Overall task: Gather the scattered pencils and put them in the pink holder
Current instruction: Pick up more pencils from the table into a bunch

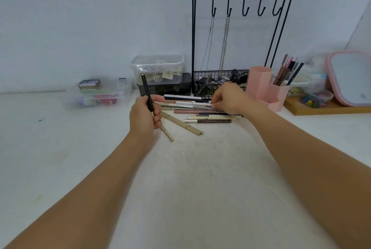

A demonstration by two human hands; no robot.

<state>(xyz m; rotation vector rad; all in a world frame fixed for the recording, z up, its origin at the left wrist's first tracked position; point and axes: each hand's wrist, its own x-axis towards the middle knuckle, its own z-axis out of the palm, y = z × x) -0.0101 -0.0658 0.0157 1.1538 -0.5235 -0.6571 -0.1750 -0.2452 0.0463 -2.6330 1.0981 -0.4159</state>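
Several pencils [200,111] lie scattered on the white table between my hands, mostly lying left to right. My left hand [145,117] grips a black pencil [146,92] that stands nearly upright, and a beige pencil [167,133] sticks out below its fingers. My right hand [228,98] pinches the right ends of a silver-grey pencil [192,106] in the pile. The pink holder [266,90] stands just right of my right hand, with several pencils [287,72] upright in its right compartment.
A black wire jewellery stand [236,47] with hanging chains is behind the pile. Clear plastic boxes [157,67] [96,94] sit at the back left. A wooden tray [325,109] with a pink-framed mirror [351,77] and small bowls is at the right.
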